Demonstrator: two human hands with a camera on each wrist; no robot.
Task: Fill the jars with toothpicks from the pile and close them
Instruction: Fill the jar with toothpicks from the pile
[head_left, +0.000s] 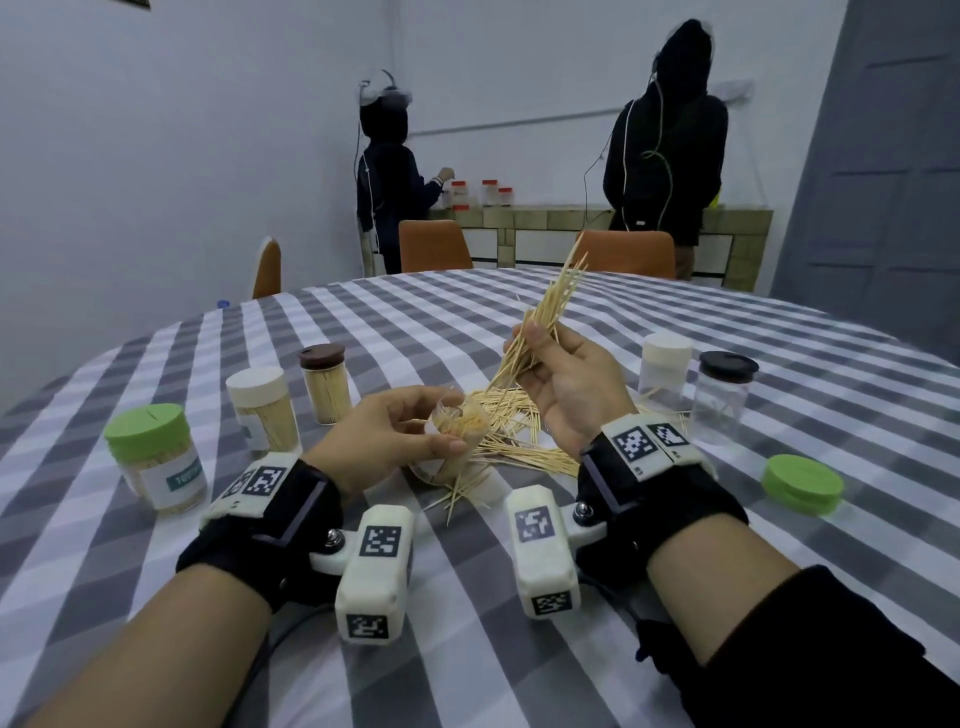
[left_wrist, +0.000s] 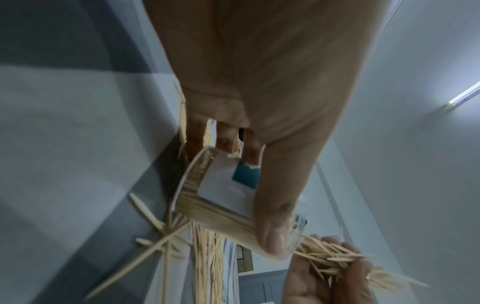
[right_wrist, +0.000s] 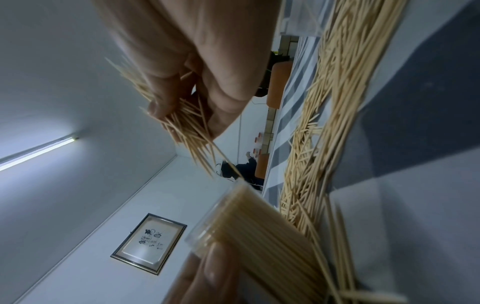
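Each forearm carries a wide black wrist strap (head_left: 291, 525) with a grey V-shaped line on its top, and the right strap (head_left: 660, 499) looks the same. On every strap sits a flat white plate printed with black-and-white square marker codes (head_left: 265, 480), and a small silver screw (head_left: 332, 535) joins the strap to a bracket. From each bracket hangs a rounded white camera housing (head_left: 376, 571), also marked with square codes on its faces, and the right housing (head_left: 543, 556) matches it. The right arm wears a black sleeve (head_left: 810, 660) pushed up, while the left forearm is bare.
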